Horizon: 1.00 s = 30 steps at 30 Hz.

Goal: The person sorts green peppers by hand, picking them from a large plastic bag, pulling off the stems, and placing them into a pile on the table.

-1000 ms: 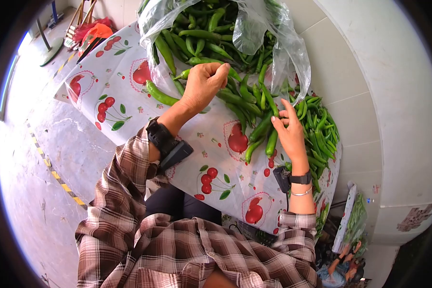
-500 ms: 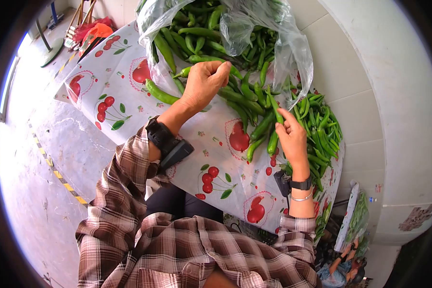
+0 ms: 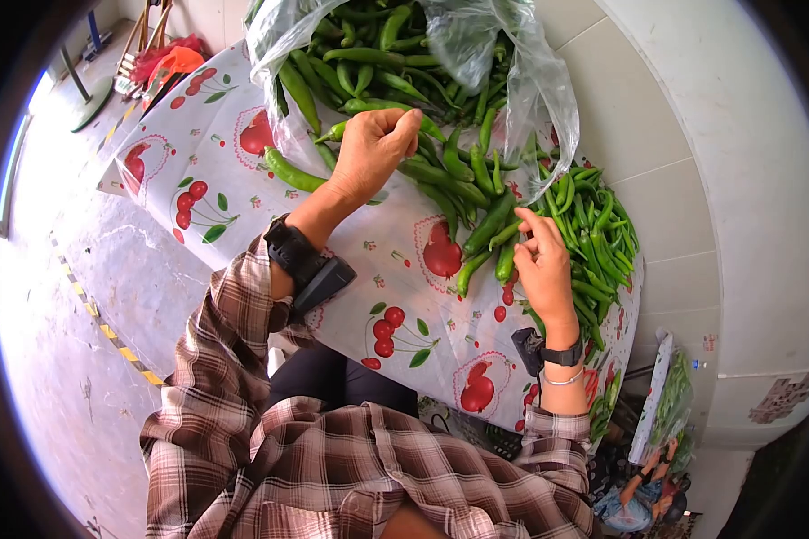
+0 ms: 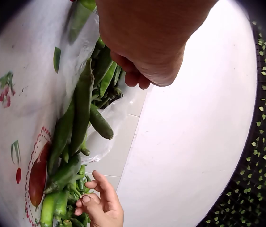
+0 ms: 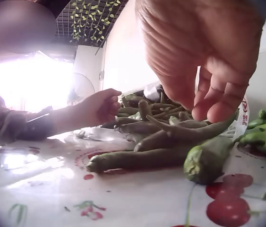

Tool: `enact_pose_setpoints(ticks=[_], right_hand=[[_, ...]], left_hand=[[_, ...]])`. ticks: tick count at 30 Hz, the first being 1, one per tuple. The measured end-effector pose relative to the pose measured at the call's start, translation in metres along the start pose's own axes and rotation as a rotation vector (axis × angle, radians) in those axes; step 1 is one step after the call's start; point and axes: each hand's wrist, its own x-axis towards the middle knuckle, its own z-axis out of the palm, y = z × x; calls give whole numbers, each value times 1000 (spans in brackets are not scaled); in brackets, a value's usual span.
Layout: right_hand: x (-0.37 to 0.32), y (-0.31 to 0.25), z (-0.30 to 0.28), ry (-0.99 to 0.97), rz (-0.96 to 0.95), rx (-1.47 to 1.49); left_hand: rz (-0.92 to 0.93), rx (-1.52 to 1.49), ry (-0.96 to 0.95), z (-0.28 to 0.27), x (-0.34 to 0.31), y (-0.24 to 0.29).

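Note:
In the head view, my left hand is held over the large green chili peppers that spill from the mouth of a clear plastic bag. Its fingers are curled in, and nothing shows between them. My right hand is raised between these large peppers and a pile of smaller green peppers. The right fingers are bent and spread apart, holding nothing. One slim green pepper lies just left of the right fingertips, across the large ones. The right wrist view shows the right fingers above the peppers.
A white tablecloth printed with cherries and pomegranates covers the table. One curved pepper lies left of the left wrist. A tiled wall borders the right side. Beyond the table at lower right, bagged greens and people's arms show.
My right hand held a slim pepper upright, drew it toward the near right, then let it go among the large peppers. The left hand has barely moved.

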Motion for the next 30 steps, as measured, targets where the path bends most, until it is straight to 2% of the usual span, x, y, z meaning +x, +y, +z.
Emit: enact_pose_setpoints(ticks=[4,8,13,16,30], right_hand=[[0,3,1,-34,-35,-157],[0,-3,6,-91,12,-148],[7,-4,9,-162,-209,-323],[9,-4,10,-229,-139,-316],[12,-7,9,-243,-165,-350]], left_hand=[[-5,12,-8,-1,-1,1],[0,-22,1,2,-1,0],[7,5,-1,1,-1,0],[2,-17,-5,1,-1,0],[-13,22,-29,3,1,-4]])
